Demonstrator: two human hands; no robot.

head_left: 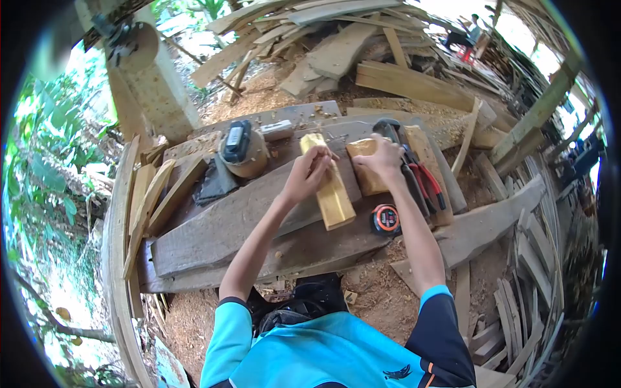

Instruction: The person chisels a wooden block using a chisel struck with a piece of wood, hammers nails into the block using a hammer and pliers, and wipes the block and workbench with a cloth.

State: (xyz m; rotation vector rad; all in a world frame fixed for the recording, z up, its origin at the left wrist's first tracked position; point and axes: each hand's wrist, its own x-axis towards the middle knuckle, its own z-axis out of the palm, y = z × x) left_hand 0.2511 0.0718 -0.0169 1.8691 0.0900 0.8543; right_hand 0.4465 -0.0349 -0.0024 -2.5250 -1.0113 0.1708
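Observation:
A long squared piece of yellowish wood (337,205) lies slanted on the dark plank near the middle of the bench. My left hand (309,173) is closed on its upper part, with the fingers bent over the top. To its right sits a shorter, wider wood block (370,183). My right hand (386,157) grips that block at its upper right side, thumb on the near face and fingers curled toward the far edge; part of the grip is hidden. Below the block is a round tape measure (386,220) with an orange ring.
Red-and-black handled pliers (427,184) and other dark tools lie right of my right hand. A dark device (238,141) rests on a round tan object (244,163) at left, beside a grey cloth (217,182). Stacked boards (336,55) stand behind; wood scraps (527,258) lean at right.

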